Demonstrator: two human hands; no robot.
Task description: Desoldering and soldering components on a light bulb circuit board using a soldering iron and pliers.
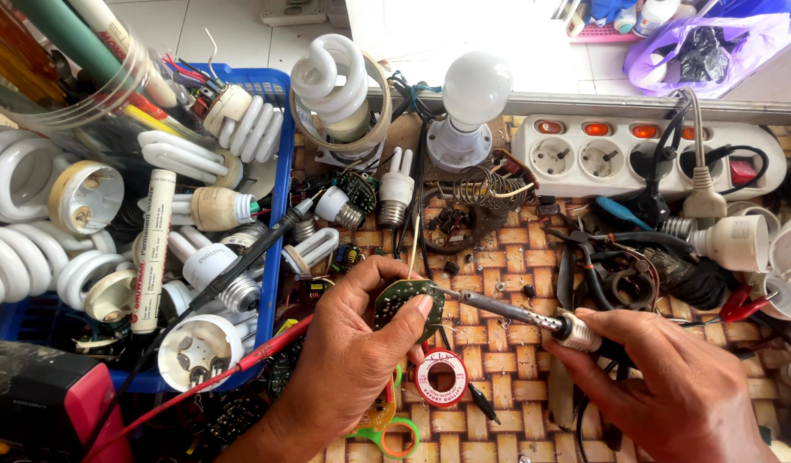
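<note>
Green round circuit board is pinched in my left hand above the woven mat, near the solder spool. My right hand is closed around the soldering iron, its tip touching the board edge. I judge the hot tip may slip onto my thumb, because the board is small and held very close.

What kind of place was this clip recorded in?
Probably a small lamp-repair workbench. The right hand holds a soldering iron to a round circuit board in the left hand, beside a blue basket of spiral bulbs.
</note>
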